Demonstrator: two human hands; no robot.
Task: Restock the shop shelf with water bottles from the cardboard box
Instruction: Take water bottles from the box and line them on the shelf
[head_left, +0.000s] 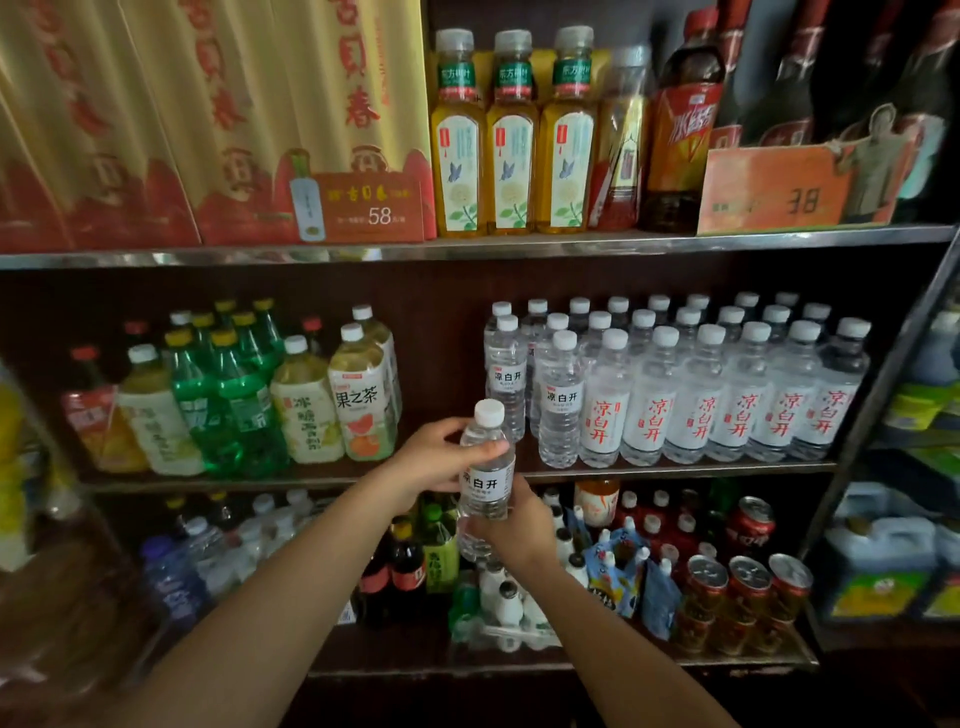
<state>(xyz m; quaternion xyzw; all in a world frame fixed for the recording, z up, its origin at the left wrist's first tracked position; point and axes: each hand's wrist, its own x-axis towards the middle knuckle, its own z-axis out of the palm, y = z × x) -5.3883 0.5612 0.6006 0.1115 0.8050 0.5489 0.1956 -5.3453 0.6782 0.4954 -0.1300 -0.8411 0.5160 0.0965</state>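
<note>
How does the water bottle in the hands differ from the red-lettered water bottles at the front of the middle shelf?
The held water bottle has small black lettering on its label; the red-lettered bottles carry large red characters. The held one is smaller and off the shelf, gripped by the left hand and right hand; the red-lettered ones are taller and stand in a row on the middle shelf. Both are clear with white caps.

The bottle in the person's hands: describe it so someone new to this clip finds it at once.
Start at the middle shelf and its block of water bottles on the right. Just left of that block and in front of the shelf edge, both hands hold one small clear bottle. It alone is off the shelf, with a black-lettered label, unlike the red-lettered front row.
</note>
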